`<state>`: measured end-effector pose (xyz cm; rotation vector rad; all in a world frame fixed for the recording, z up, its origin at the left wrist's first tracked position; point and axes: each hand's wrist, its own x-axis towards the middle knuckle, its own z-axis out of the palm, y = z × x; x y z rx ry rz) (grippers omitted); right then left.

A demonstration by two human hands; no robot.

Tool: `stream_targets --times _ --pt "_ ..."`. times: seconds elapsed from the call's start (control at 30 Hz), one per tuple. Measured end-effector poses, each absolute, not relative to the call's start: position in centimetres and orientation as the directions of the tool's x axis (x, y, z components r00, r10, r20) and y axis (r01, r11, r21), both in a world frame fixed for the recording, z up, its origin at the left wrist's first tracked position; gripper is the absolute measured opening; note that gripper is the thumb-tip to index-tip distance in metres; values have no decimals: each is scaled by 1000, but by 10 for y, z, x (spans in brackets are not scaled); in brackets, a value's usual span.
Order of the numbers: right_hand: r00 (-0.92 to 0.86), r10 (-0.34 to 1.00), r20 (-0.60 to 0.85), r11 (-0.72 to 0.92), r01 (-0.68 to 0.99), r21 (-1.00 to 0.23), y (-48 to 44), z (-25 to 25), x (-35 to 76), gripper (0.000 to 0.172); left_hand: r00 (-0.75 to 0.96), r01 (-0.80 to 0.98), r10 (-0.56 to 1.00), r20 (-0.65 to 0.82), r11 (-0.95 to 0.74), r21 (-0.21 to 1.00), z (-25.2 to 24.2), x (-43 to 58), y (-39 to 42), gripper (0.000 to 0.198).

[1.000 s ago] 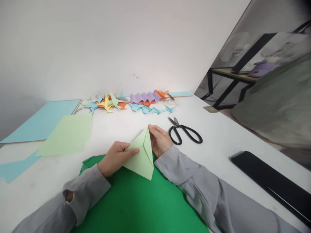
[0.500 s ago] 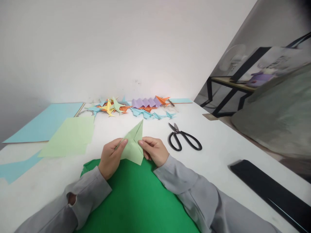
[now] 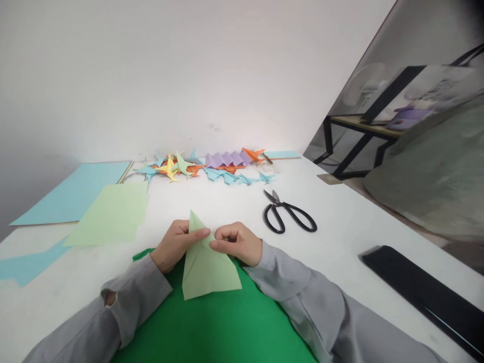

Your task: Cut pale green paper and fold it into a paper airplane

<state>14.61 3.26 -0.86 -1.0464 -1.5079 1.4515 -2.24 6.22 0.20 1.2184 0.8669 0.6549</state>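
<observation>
A folded light green paper (image 3: pixel 209 269) with a pointed top hangs between my hands, above the green cloth over my lap. My left hand (image 3: pixel 178 244) pinches it near the upper left, the thumb lying across its front. On its right side, my right hand (image 3: pixel 239 243) holds the edge between thumb and bent fingers. The paper's wide end points down toward me, and creases run along its surface. Fingers behind the paper are hidden.
Black-handled scissors (image 3: pixel 290 210) lie right of my hands. Folded coloured paper shapes (image 3: pixel 174 166) line the wall. Light green sheets (image 3: pixel 109 214), a blue sheet (image 3: pixel 75 191) and a blue cut piece (image 3: pixel 34 262) lie left. A long black object (image 3: pixel 419 292) is at right.
The green paper has been turned and lowered, its wide end now facing down toward me. Both hands have shifted their hold on it and stand closer together.
</observation>
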Motion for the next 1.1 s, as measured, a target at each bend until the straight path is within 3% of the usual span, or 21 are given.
stream_targets --times 0.1,0.27,0.47,0.83,1.0,1.1 --pt "-358 934 21 55 85 -995 32 -12 144 55 532 43 815 -229 245 969 2 -20 61 27" --pt "-427 904 26 100 153 -983 31 -14 146 55 386 -43 911 -147 177 983 2 -16 62 27" --pt "-458 888 41 169 243 -955 27 -13 147 56 311 -142 923 -227 281 949 2 -17 66 33" --pt "-462 886 47 169 227 -959 26 -13 147 58 96 -116 980 -177 187 975 2 -16 68 38" --pt "-396 917 42 113 159 -981 30 -16 145 61 241 -225 945 -220 275 935 4 -16 69 41" --pt "-339 939 59 111 134 -985 31 -16 145 62 262 -236 951 -163 227 945 0 -17 68 32"
